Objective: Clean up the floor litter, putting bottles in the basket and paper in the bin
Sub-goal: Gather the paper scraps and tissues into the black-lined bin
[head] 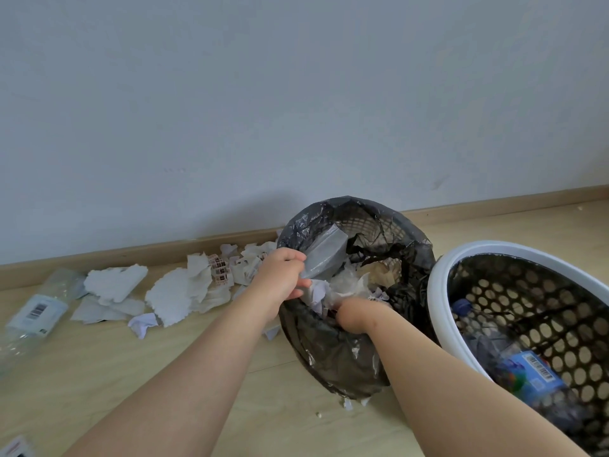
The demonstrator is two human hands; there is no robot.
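A black mesh bin (333,364) lined with a black bag stands on the floor, partly filled with crumpled paper (346,282). My left hand (280,278) is at the bin's near-left rim and pinches a grey plastic packet (324,255) over the opening. My right hand (354,315) reaches down into the bin among the paper; its fingers are hidden. To the right stands a white-rimmed perforated basket (438,285) with plastic bottles (527,380) inside. Torn white paper pieces (184,291) lie along the wall, left of the bin. A clear plastic bottle (36,311) lies at far left.
The wooden floor (164,374) meets a grey wall at a skirting board (131,255). Small paper scraps (349,404) lie by the bin's base. A printed item (16,448) shows at the bottom-left corner.
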